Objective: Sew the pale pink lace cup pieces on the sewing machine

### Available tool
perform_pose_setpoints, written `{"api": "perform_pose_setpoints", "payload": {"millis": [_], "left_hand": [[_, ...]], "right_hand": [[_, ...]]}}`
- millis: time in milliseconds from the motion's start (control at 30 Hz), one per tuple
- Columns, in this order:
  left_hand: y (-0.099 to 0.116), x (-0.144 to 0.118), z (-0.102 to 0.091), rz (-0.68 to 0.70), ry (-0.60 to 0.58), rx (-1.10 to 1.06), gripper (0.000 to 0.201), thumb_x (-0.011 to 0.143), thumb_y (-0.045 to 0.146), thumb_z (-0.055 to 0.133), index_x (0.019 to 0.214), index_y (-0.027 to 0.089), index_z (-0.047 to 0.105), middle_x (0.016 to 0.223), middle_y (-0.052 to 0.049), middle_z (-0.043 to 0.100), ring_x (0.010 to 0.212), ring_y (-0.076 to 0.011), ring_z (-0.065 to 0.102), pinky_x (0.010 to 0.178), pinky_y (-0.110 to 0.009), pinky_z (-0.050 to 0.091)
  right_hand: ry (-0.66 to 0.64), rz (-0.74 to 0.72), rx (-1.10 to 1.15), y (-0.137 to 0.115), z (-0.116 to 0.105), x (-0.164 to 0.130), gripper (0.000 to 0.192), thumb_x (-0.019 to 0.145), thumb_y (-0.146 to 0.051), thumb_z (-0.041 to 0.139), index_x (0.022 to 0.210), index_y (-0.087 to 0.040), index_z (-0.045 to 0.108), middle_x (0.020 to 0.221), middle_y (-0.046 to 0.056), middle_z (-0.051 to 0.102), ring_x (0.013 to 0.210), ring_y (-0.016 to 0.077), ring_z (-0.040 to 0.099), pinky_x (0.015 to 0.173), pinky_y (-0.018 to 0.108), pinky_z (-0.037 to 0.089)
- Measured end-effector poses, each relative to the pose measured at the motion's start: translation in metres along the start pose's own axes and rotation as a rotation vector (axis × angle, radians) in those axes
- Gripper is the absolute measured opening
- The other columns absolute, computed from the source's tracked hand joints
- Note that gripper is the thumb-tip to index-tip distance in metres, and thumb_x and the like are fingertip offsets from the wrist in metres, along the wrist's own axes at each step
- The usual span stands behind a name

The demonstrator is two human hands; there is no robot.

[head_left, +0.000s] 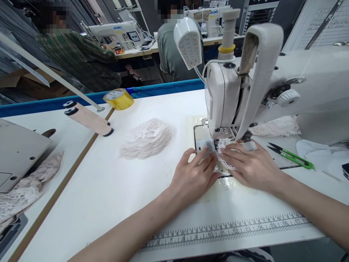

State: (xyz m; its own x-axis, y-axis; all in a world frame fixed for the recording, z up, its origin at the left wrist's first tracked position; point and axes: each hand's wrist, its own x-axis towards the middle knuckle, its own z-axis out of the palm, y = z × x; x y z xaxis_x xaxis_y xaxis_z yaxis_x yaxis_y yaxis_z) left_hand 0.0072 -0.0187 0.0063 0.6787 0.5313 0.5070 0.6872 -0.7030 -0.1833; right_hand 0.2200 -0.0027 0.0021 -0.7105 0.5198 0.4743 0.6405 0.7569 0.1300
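Observation:
A small piece of white lace point(229, 165) lies under the presser foot point(216, 143) of the white sewing machine point(223, 94). My right hand point(249, 165) rests on the lace from the right, its fingers stretched flat and pointing left. From the left, my left hand point(195, 171) has its fingers spread over the metal needle plate point(201, 143), tips close to the lace's left edge. Whether those tips touch the lace, I cannot tell. Left of the hands sits a layered pile of pale lace pieces point(148, 140). More lace point(278, 126) lies under the machine arm.
Green-handled thread snips point(293, 156) and white cloth point(316, 154) are at right. Yellow tape point(119, 99) and two thread spools point(88, 119) stand at back left. A printed ruler point(218, 233) runs along the front edge. Two people point(73, 60) sit beyond the blue edging point(169, 87).

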Motion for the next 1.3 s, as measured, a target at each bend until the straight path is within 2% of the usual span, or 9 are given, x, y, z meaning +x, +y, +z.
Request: {"api": "perform_pose_setpoints", "payload": {"millis": [467,633,1100,1300], "left_hand": [[-0.006,0.004,0.007,-0.031,0.028,-0.047,0.022,0.091,0.031,0.055,0.102,0.016,0.067,0.106,-0.004,0.071,0.110,-0.0197,0.059,0.090,-0.038,0.036],[-0.008,0.005,0.009,-0.041,0.020,-0.064,0.022,0.091,0.032,0.054,0.103,0.017,0.067,0.107,-0.003,0.070,0.111,-0.0196,0.058,0.090,-0.039,0.037],[-0.012,0.007,0.010,-0.062,-0.009,-0.096,0.023,0.093,0.030,0.051,0.106,0.018,0.066,0.110,-0.005,0.070,0.109,-0.0213,0.059,0.090,-0.041,0.036],[-0.011,0.007,0.011,-0.069,-0.007,-0.100,0.022,0.092,0.028,0.054,0.106,0.018,0.067,0.110,-0.004,0.069,0.109,-0.0214,0.059,0.090,-0.041,0.036]], "right_hand": [[-0.013,0.035,-0.063,0.000,0.003,0.003,0.028,0.094,-0.026,0.046,0.109,-0.015,0.067,0.105,0.005,0.071,0.087,0.0205,0.064,0.097,0.042,0.036],[-0.037,0.064,-0.085,0.002,0.005,0.003,0.030,0.094,-0.027,0.045,0.112,-0.015,0.066,0.099,0.007,0.072,0.093,0.0222,0.062,0.098,0.042,0.035],[-0.069,0.081,-0.147,0.003,0.005,0.007,0.032,0.095,-0.028,0.044,0.119,-0.014,0.062,0.103,0.007,0.071,0.093,0.0224,0.060,0.098,0.044,0.036],[-0.062,0.083,-0.139,0.003,0.005,0.007,0.033,0.094,-0.027,0.046,0.121,-0.014,0.061,0.108,0.008,0.069,0.100,0.0239,0.059,0.098,0.044,0.037]]}}
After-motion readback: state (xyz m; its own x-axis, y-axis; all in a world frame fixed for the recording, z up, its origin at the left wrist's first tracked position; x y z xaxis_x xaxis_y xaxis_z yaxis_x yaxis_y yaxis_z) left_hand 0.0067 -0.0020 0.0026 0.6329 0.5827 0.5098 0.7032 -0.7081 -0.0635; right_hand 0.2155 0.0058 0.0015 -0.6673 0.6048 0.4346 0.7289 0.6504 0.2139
